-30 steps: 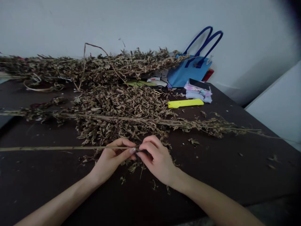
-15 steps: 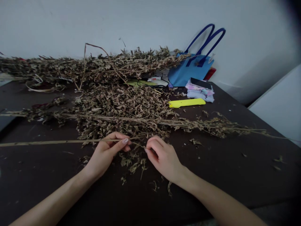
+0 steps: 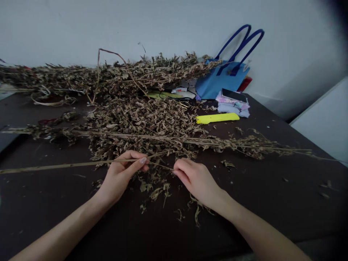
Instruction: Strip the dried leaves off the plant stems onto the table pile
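A long, dry plant stem (image 3: 65, 165) reaches in from the left edge, and my left hand (image 3: 122, 174) pinches it between thumb and fingers near its thin end. Closed on a thin side twig (image 3: 160, 165) of that stem is my right hand (image 3: 197, 179), its fingertips pressed together. Loose dried leaves (image 3: 156, 190) lie on the table just below and between my hands. Behind them spreads a heap of dried leaves (image 3: 152, 117), crossed by leafy dried stalks (image 3: 212, 143) lying from left to right.
A thick bundle of dried plants (image 3: 108, 78) lies along the wall. At the back right stand a blue bag (image 3: 212, 85) and a phone (image 3: 233, 95) on folded cloth (image 3: 232, 108). A yellow strip-shaped object (image 3: 217, 118) and gold-handled scissors (image 3: 184, 104) lie on the dark table (image 3: 272, 203).
My right hand has moved slightly right, away from my left hand, along the twig. More leaf bits lie below my right hand. The stem's left part sits a little lower.
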### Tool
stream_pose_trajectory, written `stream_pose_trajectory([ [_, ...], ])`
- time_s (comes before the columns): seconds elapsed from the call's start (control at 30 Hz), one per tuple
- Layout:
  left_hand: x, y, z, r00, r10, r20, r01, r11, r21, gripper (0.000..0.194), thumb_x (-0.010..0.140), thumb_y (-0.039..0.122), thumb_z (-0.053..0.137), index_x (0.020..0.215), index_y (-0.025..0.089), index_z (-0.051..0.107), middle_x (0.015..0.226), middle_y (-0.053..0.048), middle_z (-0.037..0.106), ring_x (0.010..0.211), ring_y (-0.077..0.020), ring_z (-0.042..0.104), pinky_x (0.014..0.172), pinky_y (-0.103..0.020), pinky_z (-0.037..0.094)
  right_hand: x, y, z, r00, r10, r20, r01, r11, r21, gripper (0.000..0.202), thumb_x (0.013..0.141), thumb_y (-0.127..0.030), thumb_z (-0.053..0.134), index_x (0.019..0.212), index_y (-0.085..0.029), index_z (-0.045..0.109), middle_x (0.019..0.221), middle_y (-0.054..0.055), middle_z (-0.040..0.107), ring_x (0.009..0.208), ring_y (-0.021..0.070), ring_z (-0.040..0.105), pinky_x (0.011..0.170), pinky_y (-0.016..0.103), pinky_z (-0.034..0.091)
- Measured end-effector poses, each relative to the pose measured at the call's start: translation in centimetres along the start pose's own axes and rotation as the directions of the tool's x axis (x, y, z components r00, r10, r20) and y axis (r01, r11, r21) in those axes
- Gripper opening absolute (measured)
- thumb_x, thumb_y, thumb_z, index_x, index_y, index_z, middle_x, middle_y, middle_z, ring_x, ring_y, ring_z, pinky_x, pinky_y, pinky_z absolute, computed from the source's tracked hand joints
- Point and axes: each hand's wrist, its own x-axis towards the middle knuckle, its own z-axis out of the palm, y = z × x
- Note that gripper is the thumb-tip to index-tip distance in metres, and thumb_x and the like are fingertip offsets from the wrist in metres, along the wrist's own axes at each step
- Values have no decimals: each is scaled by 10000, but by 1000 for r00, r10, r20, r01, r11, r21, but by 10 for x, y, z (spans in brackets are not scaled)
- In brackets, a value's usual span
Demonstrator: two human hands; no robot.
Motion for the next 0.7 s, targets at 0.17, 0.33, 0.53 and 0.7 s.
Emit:
stream_pose_trajectory([
  [0.17, 1, -5, 0, 999, 35, 23, -36, 998, 43, 117, 784, 280, 649, 828, 174, 632, 785, -21, 655, 697, -132, 605, 683, -242, 459, 1, 4, -4, 999, 41, -12, -41, 999, 12, 115, 896, -173, 438, 795, -194, 492, 777, 6, 565, 662, 114, 524, 618, 245, 381],
  [0.33, 2, -8, 0, 999, 45, 27, -46, 998, 47, 108, 781, 277, 650, 822, 179, 628, 782, -17, 654, 689, -130, 602, 679, -243, 455, 2, 7, -6, 998, 4, 63, -14, 987, 157, 114, 892, -159, 455, 901, -210, 557, 841, 4, 607, 737, 123, 555, 674, 264, 412],
  [0.53, 4, -6, -2, 999, 49, 12, -49, 997, 65, 113, 791, 285, 639, 809, 175, 620, 777, -20, 650, 693, -129, 597, 670, -239, 447, 5, 6, -14, 999, -9, 53, -20, 848, 529, 142, 893, -255, 485, 829, -189, 594, 873, 13, 587, 606, 72, 534, 582, 237, 438],
  [0.7, -1, -3, 2, 989, 74, 124, -93, 982, 163, 103, 812, 277, 616, 789, 177, 631, 737, -8, 630, 718, -131, 597, 705, -235, 455, 5, -2, -4, 989, -134, 59, 4, 427, 904, 180, 898, -314, 477, 834, -167, 559, 1253, 98, 489, 548, 32, 548, 510, 224, 465],
])
